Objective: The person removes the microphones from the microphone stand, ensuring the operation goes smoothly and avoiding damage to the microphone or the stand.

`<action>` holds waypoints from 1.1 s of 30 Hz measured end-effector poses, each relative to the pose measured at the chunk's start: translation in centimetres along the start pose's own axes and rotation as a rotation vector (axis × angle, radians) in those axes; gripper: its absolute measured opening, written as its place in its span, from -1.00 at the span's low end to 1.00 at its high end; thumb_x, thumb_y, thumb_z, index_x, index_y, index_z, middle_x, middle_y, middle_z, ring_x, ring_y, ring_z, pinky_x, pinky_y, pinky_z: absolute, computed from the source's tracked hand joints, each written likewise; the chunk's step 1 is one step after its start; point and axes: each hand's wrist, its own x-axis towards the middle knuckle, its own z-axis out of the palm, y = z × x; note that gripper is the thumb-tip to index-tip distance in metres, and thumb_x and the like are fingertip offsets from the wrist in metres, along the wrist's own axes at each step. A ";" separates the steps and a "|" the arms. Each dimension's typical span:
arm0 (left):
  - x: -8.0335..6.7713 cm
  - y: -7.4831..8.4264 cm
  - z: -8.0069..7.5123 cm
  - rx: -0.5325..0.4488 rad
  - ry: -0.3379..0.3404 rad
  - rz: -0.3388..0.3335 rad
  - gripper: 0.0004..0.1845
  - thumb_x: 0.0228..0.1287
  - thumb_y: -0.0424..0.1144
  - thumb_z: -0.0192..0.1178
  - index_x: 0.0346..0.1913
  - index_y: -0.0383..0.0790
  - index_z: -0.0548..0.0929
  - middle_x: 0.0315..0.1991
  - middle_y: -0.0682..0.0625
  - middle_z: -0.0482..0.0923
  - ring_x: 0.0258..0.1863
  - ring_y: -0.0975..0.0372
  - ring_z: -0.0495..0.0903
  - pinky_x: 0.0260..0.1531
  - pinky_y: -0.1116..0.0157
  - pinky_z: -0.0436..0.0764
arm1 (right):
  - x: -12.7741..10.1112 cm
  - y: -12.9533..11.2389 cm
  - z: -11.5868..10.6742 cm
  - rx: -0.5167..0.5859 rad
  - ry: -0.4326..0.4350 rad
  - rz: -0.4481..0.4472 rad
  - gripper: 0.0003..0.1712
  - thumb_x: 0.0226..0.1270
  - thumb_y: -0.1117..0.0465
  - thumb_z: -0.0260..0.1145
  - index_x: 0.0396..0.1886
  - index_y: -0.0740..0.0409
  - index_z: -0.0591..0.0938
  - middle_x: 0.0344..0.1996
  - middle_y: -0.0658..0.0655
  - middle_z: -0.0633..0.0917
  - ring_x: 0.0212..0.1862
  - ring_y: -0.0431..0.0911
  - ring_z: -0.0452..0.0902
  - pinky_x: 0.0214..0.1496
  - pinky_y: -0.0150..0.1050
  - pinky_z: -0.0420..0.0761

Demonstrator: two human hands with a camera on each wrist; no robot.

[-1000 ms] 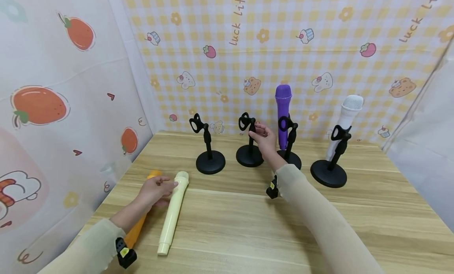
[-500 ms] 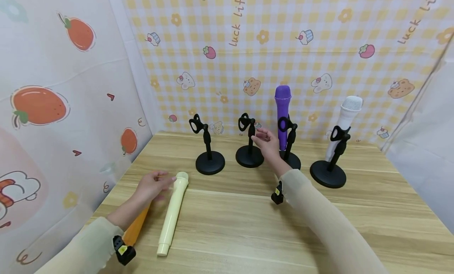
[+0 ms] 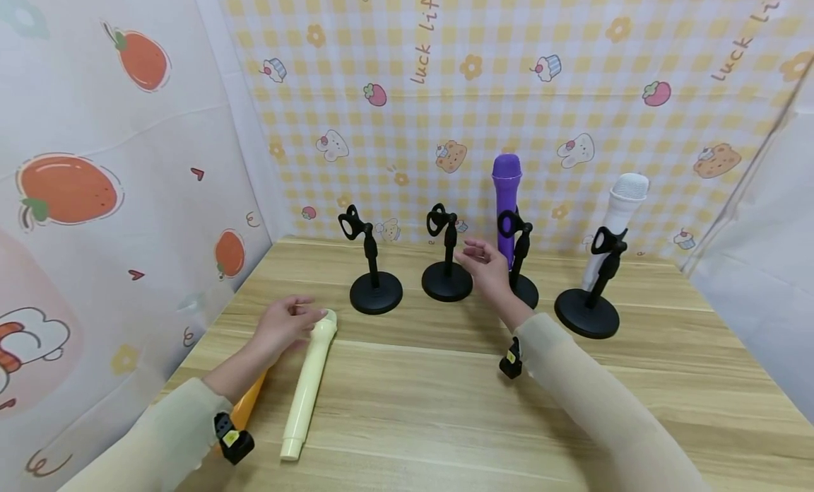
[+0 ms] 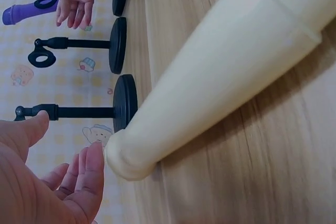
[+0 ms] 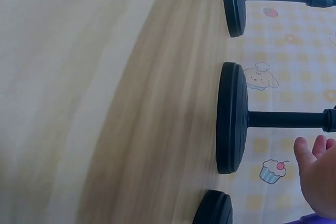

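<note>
Left hand (image 3: 287,322) relaxed, fingertips at the head of the cream plastic toy microphone (image 3: 309,382) lying on the wooden table (image 3: 445,407); may roll it. Right hand (image 3: 488,266) loose, empty, risks knocking the black stand (image 3: 447,255).

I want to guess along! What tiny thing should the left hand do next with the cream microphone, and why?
Probably curl its fingers round the cream microphone's head. The left hand is open with fingertips right at that end, the microphone lies flat on the table, and two stands have empty clips.
</note>
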 end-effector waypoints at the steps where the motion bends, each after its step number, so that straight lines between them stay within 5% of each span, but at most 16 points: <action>1: 0.0 0.1 0.1 -0.005 -0.007 0.006 -0.29 0.27 0.00 0.31 0.34 -0.33 0.36 0.06 -0.24 0.48 -0.02 -0.02 0.56 -0.18 0.06 0.65 | -0.1 -0.1 -0.1 0.008 0.000 0.004 -0.57 0.23 0.24 0.44 0.11 0.12 0.59 -0.07 0.15 0.60 -0.05 -0.06 0.54 0.01 -0.29 0.58; 10: 0.2 0.9 1.9 -0.041 -0.047 0.075 -0.38 0.27 -0.11 0.32 0.29 -0.37 0.42 -0.10 -0.19 0.53 -0.08 -0.09 0.57 -0.36 0.16 0.69 | -1.4 -0.6 -0.9 0.049 -0.032 -0.004 -0.56 0.23 0.27 0.44 0.11 0.16 0.59 -0.13 0.14 0.61 -0.13 -0.12 0.57 -0.04 -0.32 0.61; 25: 0.3 3.9 6.0 -0.137 -0.154 0.111 -0.49 0.27 -0.16 0.33 0.22 -0.28 0.51 -0.08 -0.17 0.51 0.02 -0.16 0.54 -0.12 -0.08 0.60 | -2.4 -0.6 -3.3 0.102 -0.027 -0.023 -0.63 0.24 0.34 0.41 0.04 0.11 0.59 -0.20 0.10 0.63 -0.20 -0.17 0.62 -0.05 -0.27 0.63; 33: 0.5 5.1 8.5 -0.164 -0.242 0.213 -0.53 0.27 -0.19 0.33 0.20 -0.27 0.53 -0.15 -0.10 0.58 -0.08 -0.03 0.59 -0.21 -0.02 0.65 | -2.9 -0.7 -4.9 0.155 -0.034 -0.049 -0.66 0.25 0.36 0.39 0.01 0.14 0.59 -0.23 0.06 0.64 -0.20 -0.19 0.63 -0.07 -0.32 0.62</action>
